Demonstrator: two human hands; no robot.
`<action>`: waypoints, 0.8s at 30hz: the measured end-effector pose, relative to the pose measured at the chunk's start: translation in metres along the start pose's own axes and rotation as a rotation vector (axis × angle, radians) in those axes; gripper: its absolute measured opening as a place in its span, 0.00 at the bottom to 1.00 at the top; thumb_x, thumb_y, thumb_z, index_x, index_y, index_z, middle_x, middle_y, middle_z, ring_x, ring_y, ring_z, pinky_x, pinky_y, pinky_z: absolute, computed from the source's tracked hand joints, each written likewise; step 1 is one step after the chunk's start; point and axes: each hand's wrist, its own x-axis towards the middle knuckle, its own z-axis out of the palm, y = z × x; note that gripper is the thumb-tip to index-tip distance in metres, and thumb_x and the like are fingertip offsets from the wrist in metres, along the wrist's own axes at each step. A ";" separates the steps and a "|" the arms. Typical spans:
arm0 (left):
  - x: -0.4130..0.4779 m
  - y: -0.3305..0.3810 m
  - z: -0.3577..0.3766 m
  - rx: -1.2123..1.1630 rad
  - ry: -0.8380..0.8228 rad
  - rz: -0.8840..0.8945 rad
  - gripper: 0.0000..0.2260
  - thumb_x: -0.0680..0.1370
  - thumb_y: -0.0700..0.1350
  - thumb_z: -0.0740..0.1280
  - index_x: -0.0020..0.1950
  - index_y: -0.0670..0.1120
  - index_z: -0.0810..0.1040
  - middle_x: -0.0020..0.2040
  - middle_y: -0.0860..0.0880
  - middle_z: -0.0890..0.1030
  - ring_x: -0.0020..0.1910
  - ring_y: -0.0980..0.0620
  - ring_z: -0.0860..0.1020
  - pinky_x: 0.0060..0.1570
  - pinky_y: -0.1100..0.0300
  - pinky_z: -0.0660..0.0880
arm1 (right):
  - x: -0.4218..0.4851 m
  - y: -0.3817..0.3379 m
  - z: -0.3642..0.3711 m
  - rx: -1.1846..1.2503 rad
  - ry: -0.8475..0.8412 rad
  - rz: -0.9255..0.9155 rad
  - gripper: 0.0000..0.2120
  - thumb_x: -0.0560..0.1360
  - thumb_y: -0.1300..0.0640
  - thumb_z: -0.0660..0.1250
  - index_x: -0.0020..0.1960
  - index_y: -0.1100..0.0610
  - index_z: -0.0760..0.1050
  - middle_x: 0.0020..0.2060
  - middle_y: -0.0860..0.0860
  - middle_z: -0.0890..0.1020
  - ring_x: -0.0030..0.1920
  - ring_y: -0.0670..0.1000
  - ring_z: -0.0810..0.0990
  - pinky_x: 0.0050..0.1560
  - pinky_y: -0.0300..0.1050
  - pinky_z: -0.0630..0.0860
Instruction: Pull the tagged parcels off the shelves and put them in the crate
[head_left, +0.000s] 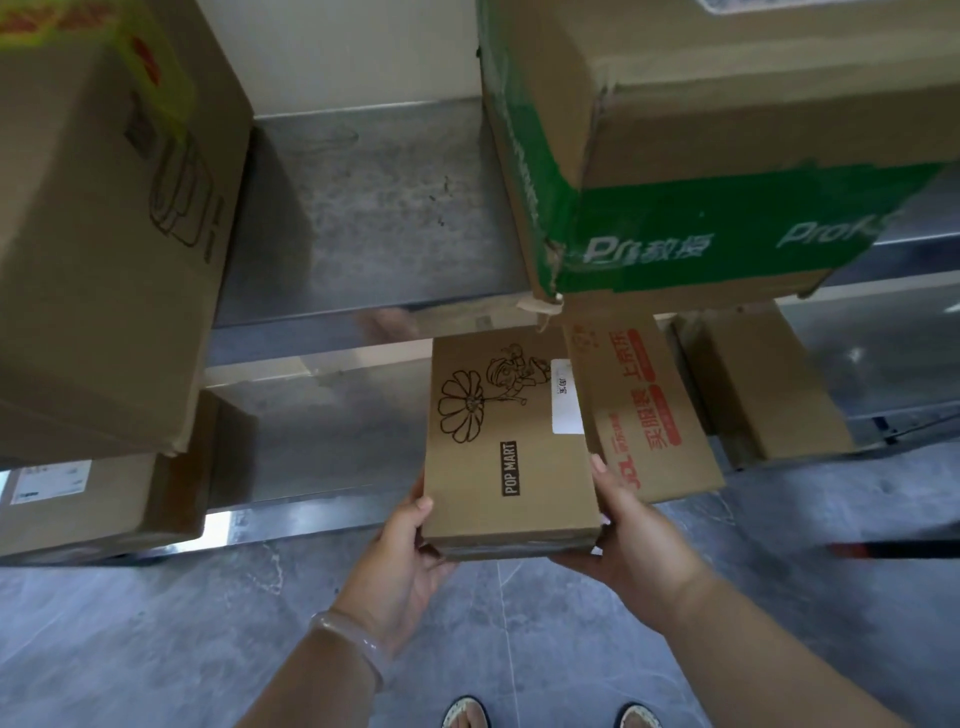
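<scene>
Metal shelving (363, 218) carries cardboard boxes. Left hand (400, 566) and right hand (628, 540) clamp a flat parcel (509, 447) at its near corners; its far end meets a red-printed box (644, 410) rightward.

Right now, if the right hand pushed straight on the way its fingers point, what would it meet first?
Probably the red-printed box: the right hand, gripping the POP MART box, points up along it, fingertips nearly touching. Depth is unclear.

Label text on POP MART parcel (511, 447) too small to read. Far end hidden under green-taped carton (701, 156), itself cut off at top and right edges. Left carton (104, 234) blurred, cropped.
</scene>
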 end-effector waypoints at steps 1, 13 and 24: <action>0.001 0.001 0.001 0.065 0.033 0.028 0.21 0.74 0.52 0.66 0.68 0.52 0.75 0.61 0.47 0.82 0.58 0.52 0.82 0.62 0.52 0.75 | -0.001 -0.001 0.000 0.004 0.028 -0.033 0.28 0.69 0.38 0.70 0.67 0.40 0.72 0.59 0.48 0.82 0.58 0.51 0.81 0.54 0.56 0.80; -0.002 0.010 0.031 0.789 0.065 0.254 0.42 0.67 0.77 0.59 0.77 0.59 0.62 0.74 0.54 0.65 0.73 0.54 0.64 0.73 0.50 0.64 | 0.001 -0.013 0.021 -0.499 0.176 -0.413 0.45 0.63 0.43 0.79 0.73 0.35 0.59 0.68 0.40 0.69 0.69 0.44 0.67 0.70 0.52 0.68; 0.021 0.025 -0.001 0.683 0.157 0.310 0.17 0.77 0.49 0.70 0.65 0.60 0.76 0.60 0.56 0.81 0.60 0.58 0.78 0.59 0.62 0.73 | 0.045 0.008 0.063 -0.588 -0.001 -0.443 0.34 0.70 0.60 0.76 0.68 0.38 0.66 0.60 0.40 0.77 0.60 0.37 0.75 0.61 0.37 0.74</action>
